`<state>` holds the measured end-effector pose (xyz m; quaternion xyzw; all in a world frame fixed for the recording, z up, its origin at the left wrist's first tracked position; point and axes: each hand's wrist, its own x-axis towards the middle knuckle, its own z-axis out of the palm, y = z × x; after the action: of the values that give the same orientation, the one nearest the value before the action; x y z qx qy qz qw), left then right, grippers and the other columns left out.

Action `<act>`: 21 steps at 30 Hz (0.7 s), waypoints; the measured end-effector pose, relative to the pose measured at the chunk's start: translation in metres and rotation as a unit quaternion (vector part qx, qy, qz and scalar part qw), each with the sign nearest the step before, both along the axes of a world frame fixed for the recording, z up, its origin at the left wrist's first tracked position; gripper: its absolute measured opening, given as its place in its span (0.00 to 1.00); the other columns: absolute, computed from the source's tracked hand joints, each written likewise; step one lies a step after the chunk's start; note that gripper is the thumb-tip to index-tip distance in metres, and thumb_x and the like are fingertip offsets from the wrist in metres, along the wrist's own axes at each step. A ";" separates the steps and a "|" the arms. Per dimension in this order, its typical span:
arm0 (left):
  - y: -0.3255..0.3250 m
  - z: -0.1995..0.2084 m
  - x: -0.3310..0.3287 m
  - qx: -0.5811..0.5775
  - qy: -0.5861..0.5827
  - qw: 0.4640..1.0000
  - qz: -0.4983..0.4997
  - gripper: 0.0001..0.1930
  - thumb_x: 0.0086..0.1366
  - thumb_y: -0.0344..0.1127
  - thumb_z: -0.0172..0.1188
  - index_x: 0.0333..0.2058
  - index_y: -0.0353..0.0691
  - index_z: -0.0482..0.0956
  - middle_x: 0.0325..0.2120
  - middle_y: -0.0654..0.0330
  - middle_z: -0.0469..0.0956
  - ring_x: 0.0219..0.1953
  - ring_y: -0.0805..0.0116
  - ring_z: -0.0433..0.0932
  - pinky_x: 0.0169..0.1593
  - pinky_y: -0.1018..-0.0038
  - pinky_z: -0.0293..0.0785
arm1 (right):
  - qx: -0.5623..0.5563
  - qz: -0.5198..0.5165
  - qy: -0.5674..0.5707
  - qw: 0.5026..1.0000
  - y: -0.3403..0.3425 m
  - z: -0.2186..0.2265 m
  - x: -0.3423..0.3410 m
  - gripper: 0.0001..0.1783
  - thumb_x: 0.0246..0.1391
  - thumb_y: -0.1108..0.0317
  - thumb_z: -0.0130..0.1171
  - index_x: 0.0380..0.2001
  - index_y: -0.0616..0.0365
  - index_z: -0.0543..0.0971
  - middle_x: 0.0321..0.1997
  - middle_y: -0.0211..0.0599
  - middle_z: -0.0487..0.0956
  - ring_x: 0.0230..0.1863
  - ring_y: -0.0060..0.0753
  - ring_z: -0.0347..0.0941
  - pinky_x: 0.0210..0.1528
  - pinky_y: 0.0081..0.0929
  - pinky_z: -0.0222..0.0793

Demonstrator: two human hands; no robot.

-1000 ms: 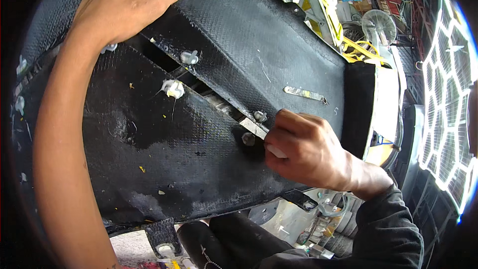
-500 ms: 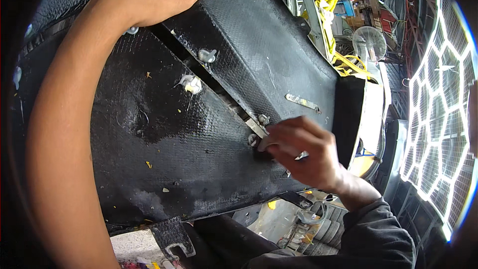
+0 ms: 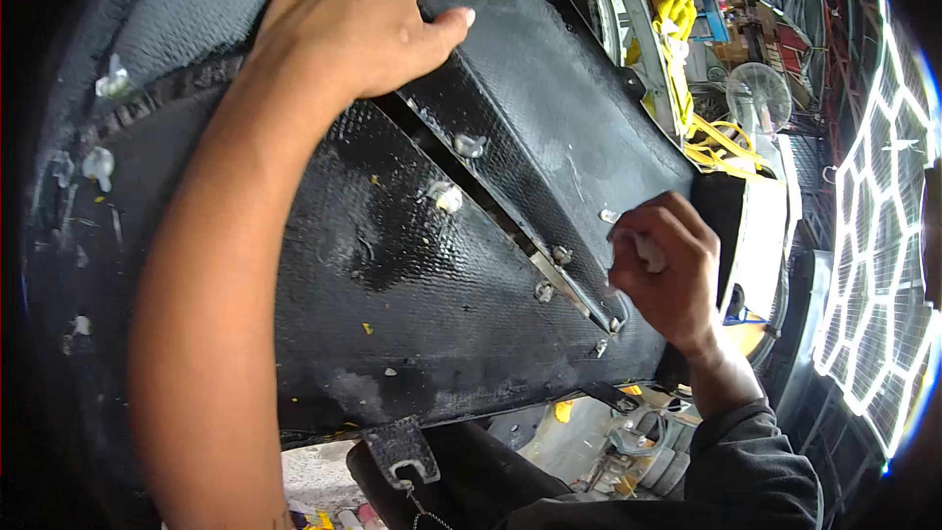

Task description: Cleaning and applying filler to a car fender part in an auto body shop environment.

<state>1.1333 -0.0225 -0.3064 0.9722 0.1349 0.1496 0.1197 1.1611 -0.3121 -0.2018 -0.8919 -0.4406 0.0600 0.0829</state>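
My left hand (image 3: 358,25) lies flat, fingers spread, on the upper of two black textured panels (image 3: 559,128). A long slot runs between it and the lower black panel (image 3: 412,334). A thin metal strip (image 3: 574,290) with two bolts (image 3: 543,291) lies along the slot's lower end. My right hand (image 3: 677,280) is curled beside the far end of that strip, fingers pinched on a small whitish object (image 3: 648,250); what it is cannot be made out. Two pale blobs (image 3: 446,196) sit on the panels along the slot.
A black bracket (image 3: 397,447) hangs under the lower panel's edge, with a dark rounded part (image 3: 471,481) and pale machine parts (image 3: 638,442) below. Top right hold yellow hose (image 3: 677,29) and a round fan (image 3: 758,98). A bright honeycomb mesh (image 3: 883,265) fills the right.
My right hand has slid right and up along the metal strip, off the two bolts to its far end. My left hand stays pressed on the upper panel.
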 end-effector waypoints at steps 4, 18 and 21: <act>0.012 -0.022 0.006 0.106 -0.072 0.992 0.007 0.32 0.70 0.61 0.50 0.66 0.49 0.72 0.69 0.50 0.66 0.74 0.57 0.56 0.77 0.50 0.35 | 0.103 0.107 0.156 0.976 0.060 -0.011 -0.006 0.18 0.48 0.86 0.64 0.43 0.61 0.81 0.43 0.42 0.79 0.42 0.45 0.81 0.42 0.34 0.80; 0.009 -0.011 0.013 0.056 -0.052 0.997 -0.010 0.33 0.69 0.60 0.52 0.67 0.48 0.71 0.69 0.49 0.65 0.74 0.53 0.56 0.76 0.46 0.35 | 0.051 0.264 0.105 0.957 0.050 -0.041 0.004 0.21 0.37 0.75 0.63 0.41 0.57 0.82 0.32 0.33 0.69 0.35 0.39 0.69 0.38 0.35 0.71; 0.013 -0.014 0.010 0.056 -0.044 0.997 -0.005 0.33 0.70 0.59 0.52 0.67 0.48 0.71 0.69 0.49 0.65 0.74 0.53 0.55 0.76 0.46 0.35 | -0.073 0.265 0.201 0.940 0.020 -0.009 0.011 0.17 0.43 0.76 0.64 0.40 0.56 0.83 0.36 0.34 0.74 0.40 0.40 0.73 0.45 0.33 0.73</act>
<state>1.1437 -0.0096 -0.3204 0.9705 0.1157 0.1988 0.0721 1.1717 -0.2918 -0.2110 -0.7160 -0.6293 0.2899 0.0852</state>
